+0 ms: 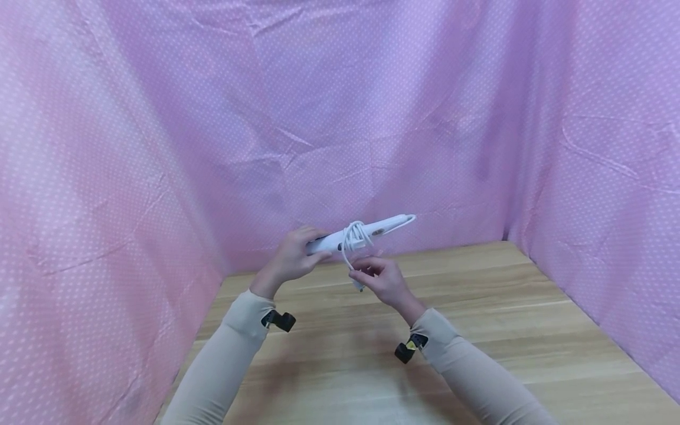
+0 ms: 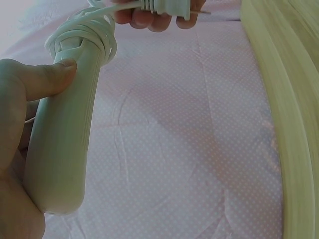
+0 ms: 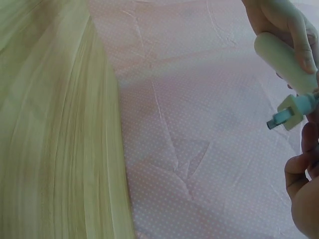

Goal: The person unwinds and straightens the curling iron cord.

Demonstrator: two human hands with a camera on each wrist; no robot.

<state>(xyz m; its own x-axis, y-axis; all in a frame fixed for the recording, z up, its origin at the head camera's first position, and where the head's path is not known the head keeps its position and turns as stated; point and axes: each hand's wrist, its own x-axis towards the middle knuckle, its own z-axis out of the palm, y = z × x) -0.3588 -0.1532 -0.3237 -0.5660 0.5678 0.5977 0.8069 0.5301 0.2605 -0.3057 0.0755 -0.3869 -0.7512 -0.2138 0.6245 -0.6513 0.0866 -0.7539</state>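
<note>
A long white corded appliance [image 1: 390,224], shaped like a hair straightener, is held up over the far edge of the table. My left hand [image 1: 291,255] grips its left end, thumb lying along the near side. White cord [image 1: 352,236] is wound in several loops around its middle, and a length runs from the right tip. With thumb and fingers my right hand [image 1: 386,282] pinches the cord's free end by the plug [image 1: 358,285]. Metal prongs stick out of the plug [image 3: 294,110] in the right wrist view. The left wrist view shows the appliance's smooth rounded end [image 2: 62,149] against my palm.
A wooden table [image 1: 329,366] lies below both hands. Pink dotted cloth [image 1: 340,118] hangs behind it and along the left and right sides. Each sleeve cuff carries a small black wrist camera [image 1: 281,320].
</note>
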